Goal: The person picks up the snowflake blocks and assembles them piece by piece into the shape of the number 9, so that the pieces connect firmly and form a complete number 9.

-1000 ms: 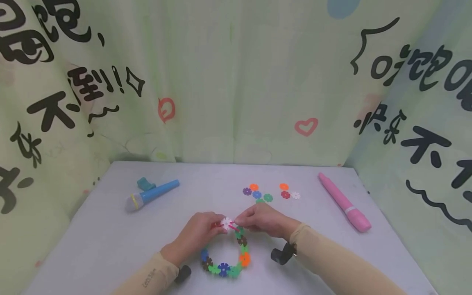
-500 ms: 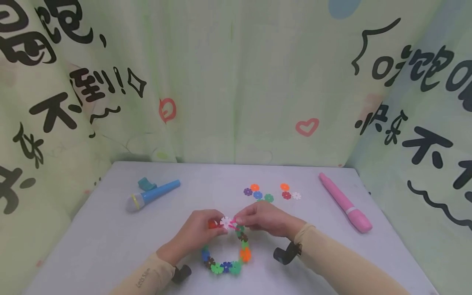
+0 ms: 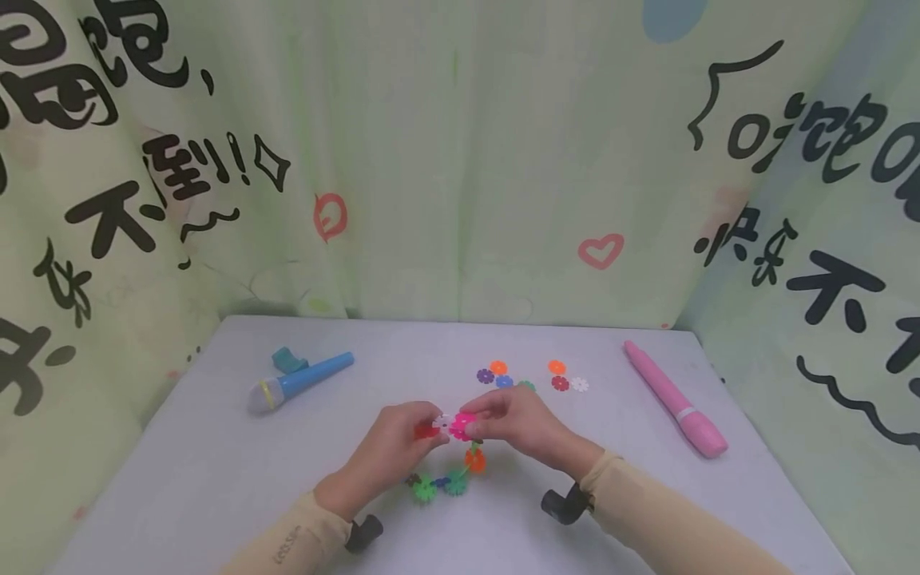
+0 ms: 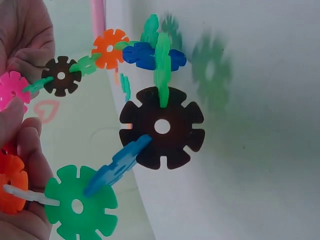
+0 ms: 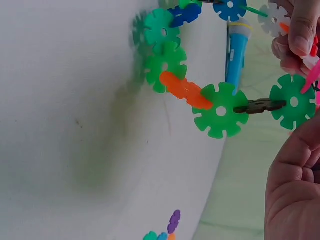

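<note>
Both hands hold a chain of slotted plastic snowflake discs (image 4: 162,127) in many colours, pushed edge to edge and hanging in a loop. My left hand (image 3: 398,447) pinches the chain at a red disc (image 3: 426,431) beside a white disc (image 3: 443,424). Opposite it, my right hand (image 3: 528,423) pinches a pink disc (image 3: 461,427) between thumb and fingers. The white and pink discs meet between the hands; whether their slots are joined I cannot tell. In the right wrist view a green disc (image 5: 292,102) hangs near the right thumb.
Loose snowflake discs lie behind the hands, among them an orange disc (image 3: 557,367) and a purple disc (image 3: 485,375). A blue toy microphone (image 3: 309,378) and a teal piece (image 3: 288,360) are at left, a pink toy microphone (image 3: 676,399) at right. A printed curtain (image 3: 460,160) surrounds the white table (image 3: 216,463).
Both hands have risen slightly, and the bottom of the loop has moved up the view. The pink disc, earlier seen edge-on, now shows its face between the right fingers.
</note>
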Tool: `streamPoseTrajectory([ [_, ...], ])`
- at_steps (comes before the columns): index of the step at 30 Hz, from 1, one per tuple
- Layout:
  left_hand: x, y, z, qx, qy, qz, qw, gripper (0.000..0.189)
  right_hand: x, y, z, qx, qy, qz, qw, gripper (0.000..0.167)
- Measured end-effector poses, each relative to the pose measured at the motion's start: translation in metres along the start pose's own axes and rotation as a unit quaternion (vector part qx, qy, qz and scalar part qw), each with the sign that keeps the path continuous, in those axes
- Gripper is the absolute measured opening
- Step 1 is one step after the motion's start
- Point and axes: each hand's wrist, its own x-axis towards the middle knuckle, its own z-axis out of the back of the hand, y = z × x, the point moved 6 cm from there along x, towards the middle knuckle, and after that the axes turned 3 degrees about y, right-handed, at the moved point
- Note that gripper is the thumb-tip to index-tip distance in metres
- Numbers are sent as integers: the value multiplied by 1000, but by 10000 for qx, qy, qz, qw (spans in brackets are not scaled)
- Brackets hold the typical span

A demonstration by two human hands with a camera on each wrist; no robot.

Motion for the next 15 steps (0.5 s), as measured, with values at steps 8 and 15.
streamPoseTrajectory([
  [8,-1,0,0,55,169,-55,9998,24,-1,1,1,-90,-69,239,9997,31],
  [15,-2,4,2,-111,68,-105,9999,26,0,2,0,-140,-50,315,9994,32],
])
